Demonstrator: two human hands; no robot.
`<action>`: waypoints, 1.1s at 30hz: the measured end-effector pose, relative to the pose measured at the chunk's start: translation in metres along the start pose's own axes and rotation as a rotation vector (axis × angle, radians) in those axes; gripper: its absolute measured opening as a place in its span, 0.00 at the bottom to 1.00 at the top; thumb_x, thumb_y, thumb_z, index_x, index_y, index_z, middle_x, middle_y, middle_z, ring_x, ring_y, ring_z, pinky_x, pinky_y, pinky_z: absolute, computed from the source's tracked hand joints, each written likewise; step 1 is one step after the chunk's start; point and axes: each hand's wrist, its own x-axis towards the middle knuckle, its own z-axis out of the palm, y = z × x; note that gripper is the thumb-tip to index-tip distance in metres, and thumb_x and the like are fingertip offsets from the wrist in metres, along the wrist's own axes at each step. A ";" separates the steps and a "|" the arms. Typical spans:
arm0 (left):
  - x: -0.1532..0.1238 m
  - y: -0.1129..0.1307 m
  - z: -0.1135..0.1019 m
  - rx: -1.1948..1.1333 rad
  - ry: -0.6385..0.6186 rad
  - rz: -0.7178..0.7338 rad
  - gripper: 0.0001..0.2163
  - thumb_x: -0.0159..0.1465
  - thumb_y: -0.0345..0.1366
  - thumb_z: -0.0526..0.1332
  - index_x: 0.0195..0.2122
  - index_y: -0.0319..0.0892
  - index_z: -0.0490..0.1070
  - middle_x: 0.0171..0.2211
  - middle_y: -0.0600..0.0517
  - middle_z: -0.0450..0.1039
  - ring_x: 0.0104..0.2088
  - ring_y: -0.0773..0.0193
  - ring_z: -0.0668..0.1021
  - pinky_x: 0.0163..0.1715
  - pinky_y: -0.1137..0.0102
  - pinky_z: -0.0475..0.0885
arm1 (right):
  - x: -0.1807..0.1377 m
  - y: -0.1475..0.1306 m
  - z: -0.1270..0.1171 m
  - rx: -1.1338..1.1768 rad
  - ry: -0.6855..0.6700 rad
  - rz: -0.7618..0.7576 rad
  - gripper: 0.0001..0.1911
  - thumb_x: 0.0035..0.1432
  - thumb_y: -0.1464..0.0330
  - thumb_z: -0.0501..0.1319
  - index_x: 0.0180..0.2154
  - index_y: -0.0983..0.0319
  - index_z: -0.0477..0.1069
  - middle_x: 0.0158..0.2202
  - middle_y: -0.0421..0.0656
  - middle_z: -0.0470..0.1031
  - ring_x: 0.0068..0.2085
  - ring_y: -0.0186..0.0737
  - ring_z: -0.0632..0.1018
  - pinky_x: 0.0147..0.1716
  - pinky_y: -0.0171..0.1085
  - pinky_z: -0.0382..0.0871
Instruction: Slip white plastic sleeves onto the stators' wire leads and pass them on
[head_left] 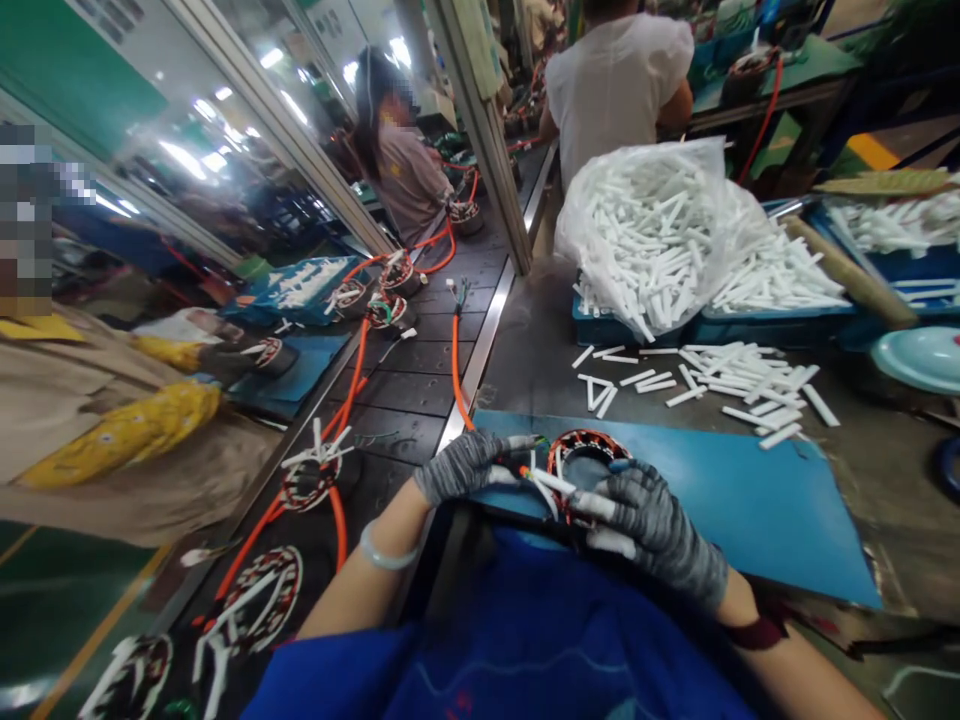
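Both my hands wear grey knit gloves. My left hand (459,466) grips the left side of a ring-shaped motor stator (589,447) with copper windings, lying at the near edge of a blue mat (742,490). My right hand (654,520) rests on the stator's right side and holds white insulating tubes (559,484) against it. An orange cable (456,370) runs from the stator away over the bench.
A conveyor (405,390) on my left carries more stators (311,478) with orange leads. Loose white tubes (739,385) lie beyond the mat; a plastic bag (660,230) of them fills a blue crate (780,325). Other people work at the left and far end.
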 end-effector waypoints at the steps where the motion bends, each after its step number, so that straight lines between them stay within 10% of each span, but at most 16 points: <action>1: -0.003 0.012 -0.002 0.061 0.029 0.019 0.23 0.74 0.49 0.56 0.65 0.44 0.70 0.43 0.47 0.82 0.42 0.61 0.83 0.47 0.67 0.77 | 0.002 -0.001 -0.001 0.079 0.061 0.108 0.15 0.66 0.59 0.64 0.54 0.50 0.77 0.38 0.42 0.83 0.38 0.43 0.82 0.42 0.45 0.77; 8: -0.017 0.086 -0.013 0.285 0.180 -0.032 0.15 0.74 0.47 0.56 0.57 0.53 0.76 0.41 0.52 0.84 0.34 0.64 0.84 0.33 0.74 0.73 | 0.030 -0.008 -0.014 0.539 0.307 0.752 0.17 0.63 0.51 0.65 0.41 0.56 0.82 0.33 0.40 0.84 0.33 0.41 0.82 0.37 0.39 0.79; 15: 0.024 0.018 0.011 -0.531 -0.042 -0.143 0.17 0.71 0.46 0.60 0.55 0.42 0.76 0.50 0.48 0.82 0.50 0.57 0.83 0.53 0.64 0.77 | 0.014 0.001 -0.041 0.567 0.018 0.615 0.17 0.54 0.58 0.75 0.46 0.52 0.83 0.47 0.41 0.85 0.47 0.46 0.84 0.50 0.44 0.79; 20: 0.033 0.032 0.026 -0.377 0.287 0.035 0.15 0.70 0.41 0.62 0.55 0.42 0.75 0.56 0.42 0.76 0.58 0.54 0.77 0.60 0.55 0.72 | 0.014 0.001 -0.051 0.682 -0.051 0.675 0.19 0.51 0.55 0.76 0.44 0.52 0.84 0.47 0.43 0.85 0.49 0.50 0.84 0.51 0.48 0.80; 26: 0.057 0.079 0.043 -0.003 0.114 0.050 0.20 0.73 0.47 0.58 0.60 0.43 0.74 0.50 0.44 0.79 0.51 0.52 0.79 0.55 0.56 0.73 | 0.031 -0.002 -0.046 0.758 -0.057 0.769 0.17 0.51 0.56 0.76 0.42 0.54 0.85 0.44 0.43 0.86 0.45 0.49 0.85 0.46 0.47 0.82; 33: 0.058 0.071 0.034 -0.141 0.058 0.077 0.18 0.73 0.44 0.53 0.48 0.39 0.78 0.41 0.45 0.81 0.42 0.56 0.80 0.48 0.60 0.72 | 0.046 -0.008 -0.042 0.641 -0.094 0.766 0.15 0.53 0.55 0.74 0.38 0.58 0.84 0.37 0.43 0.86 0.38 0.43 0.84 0.39 0.41 0.79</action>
